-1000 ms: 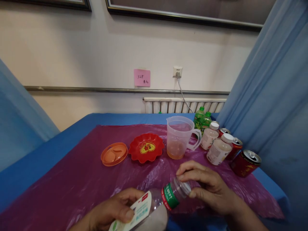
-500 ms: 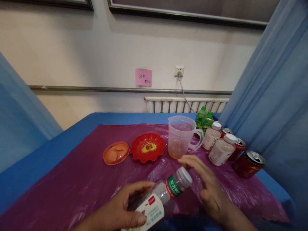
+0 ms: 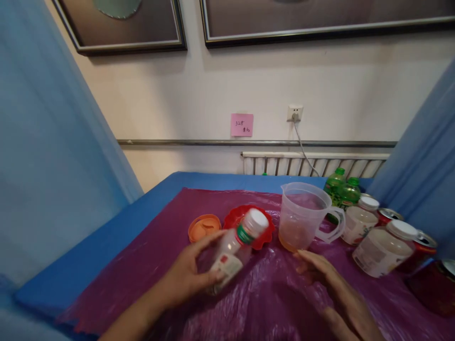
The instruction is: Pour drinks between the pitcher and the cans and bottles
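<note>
My left hand (image 3: 192, 270) is wrapped round a clear plastic bottle (image 3: 229, 265) with a white cap and a green neck band. The bottle is tilted, its cap up and to the right, in front of a red scalloped dish (image 3: 265, 239) that it partly hides. My right hand (image 3: 327, 279) holds nothing, its fingers stretched out near the base of a clear measuring jug (image 3: 302, 218). A little amber liquid lies in the bottom of the jug. Left of the dish is an orange oval dish (image 3: 204, 227).
Jars with white lids (image 3: 386, 251), green bottles (image 3: 348, 192) and red cans (image 3: 391, 215) crowd the right side. Purple plastic sheeting (image 3: 152, 241) covers much of the blue table (image 3: 88, 255). Blue curtains (image 3: 71, 118) hang on both sides.
My left hand has lifted the bottle forward, now in front of the red dish. My right hand is farther from the bottle. The view has swung left, shifting the table things rightward.
</note>
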`<state>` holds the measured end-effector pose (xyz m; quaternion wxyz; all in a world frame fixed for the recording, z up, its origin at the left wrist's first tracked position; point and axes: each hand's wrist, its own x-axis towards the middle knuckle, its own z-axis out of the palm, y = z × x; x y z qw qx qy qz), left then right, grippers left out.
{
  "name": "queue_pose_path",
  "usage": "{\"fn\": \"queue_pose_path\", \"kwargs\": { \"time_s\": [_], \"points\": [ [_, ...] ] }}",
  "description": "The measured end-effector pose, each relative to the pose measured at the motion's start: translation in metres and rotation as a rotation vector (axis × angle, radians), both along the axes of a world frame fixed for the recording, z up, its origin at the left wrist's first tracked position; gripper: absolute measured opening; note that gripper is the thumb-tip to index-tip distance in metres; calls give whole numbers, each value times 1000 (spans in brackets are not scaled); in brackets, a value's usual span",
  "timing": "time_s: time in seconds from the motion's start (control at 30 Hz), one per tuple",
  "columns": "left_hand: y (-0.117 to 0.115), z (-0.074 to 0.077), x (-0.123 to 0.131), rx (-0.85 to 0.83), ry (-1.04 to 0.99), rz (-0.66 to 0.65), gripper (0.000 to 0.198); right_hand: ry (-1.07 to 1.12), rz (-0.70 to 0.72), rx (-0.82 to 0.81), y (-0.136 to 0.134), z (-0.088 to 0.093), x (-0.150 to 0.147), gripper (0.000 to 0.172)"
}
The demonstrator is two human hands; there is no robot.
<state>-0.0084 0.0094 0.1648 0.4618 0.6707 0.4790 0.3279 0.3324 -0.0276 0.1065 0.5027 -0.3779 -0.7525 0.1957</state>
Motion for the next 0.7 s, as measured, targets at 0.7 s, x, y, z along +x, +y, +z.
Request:
{"fn": "queue_pose_path", "kwargs": {
  "time_s": [0.7],
  "points": [
    [-10, -12, 8, -72, 204, -277, 73, -35, 74, 47, 16, 28, -30, 50]
  ]
}}
